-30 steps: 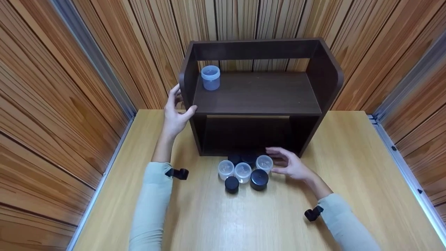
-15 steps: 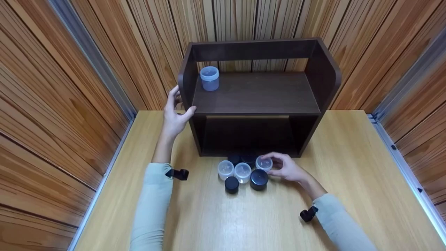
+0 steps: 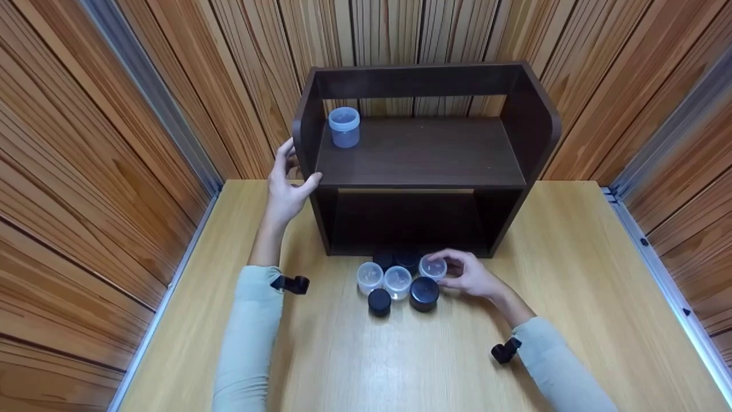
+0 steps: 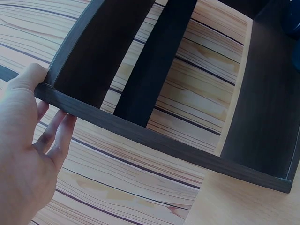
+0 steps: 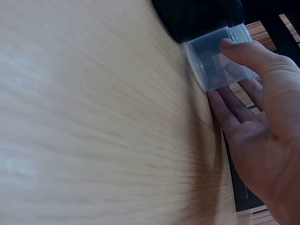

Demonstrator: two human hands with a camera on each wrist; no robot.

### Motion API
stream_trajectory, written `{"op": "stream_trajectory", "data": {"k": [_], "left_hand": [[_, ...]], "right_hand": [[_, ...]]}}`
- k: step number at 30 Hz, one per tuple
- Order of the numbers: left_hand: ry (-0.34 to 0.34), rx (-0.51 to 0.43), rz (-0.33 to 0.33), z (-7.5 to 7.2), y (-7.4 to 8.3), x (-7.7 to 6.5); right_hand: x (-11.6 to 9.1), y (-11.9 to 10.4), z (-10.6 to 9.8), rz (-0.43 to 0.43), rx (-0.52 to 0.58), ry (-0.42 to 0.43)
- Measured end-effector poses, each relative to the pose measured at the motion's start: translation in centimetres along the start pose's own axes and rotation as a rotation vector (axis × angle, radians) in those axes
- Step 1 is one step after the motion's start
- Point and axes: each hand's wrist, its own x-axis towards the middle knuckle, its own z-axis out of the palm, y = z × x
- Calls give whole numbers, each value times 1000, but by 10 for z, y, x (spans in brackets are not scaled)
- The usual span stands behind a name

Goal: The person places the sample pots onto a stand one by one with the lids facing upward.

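My left hand grips the left side panel of a dark brown two-tier shelf, thumb on the front edge and fingers behind it. In the left wrist view that hand wraps the panel's edge. My right hand holds a clear plastic jar at the right of a cluster of jars on the table. In the right wrist view the thumb lies on one side of the clear jar, with fingers around the other. A black-lidded jar stands just in front of it.
Two more clear jars, a small black-lidded jar and dark jars near the shelf's foot make up the cluster. One translucent jar stands at the left of the upper shelf. Wood-patterned walls enclose the table.
My right hand has moved left from beside the clear jar and taken hold of it. The left hand stays on the shelf panel, and the jars stand where they were.
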Motion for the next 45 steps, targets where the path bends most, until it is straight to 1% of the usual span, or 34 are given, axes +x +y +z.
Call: {"op": "stream_trajectory", "data": {"k": [5, 10, 15, 21, 29, 34, 38, 45], "left_hand": [[-5, 7, -23, -1, 1, -2], [3, 2, -23, -1, 1, -1], [0, 5, -23, 0, 2, -1], [1, -4, -15, 0, 1, 0], [14, 0, 30, 1, -3, 1], [21, -8, 28, 2, -3, 1], [16, -10, 23, 2, -2, 1], [8, -12, 3, 1, 0, 0]], "right_hand": [[1, -8, -4, 42, -20, 22], [5, -21, -10, 68, -63, 40], [7, -35, -17, 95, -73, 48], [12, -57, -26, 47, -107, 8], [15, -91, -38, 2, -131, -50], [16, -110, -45, -25, -178, -69], [18, -124, -48, -34, -188, -79], [32, -147, -49, -95, -199, -118]]}}
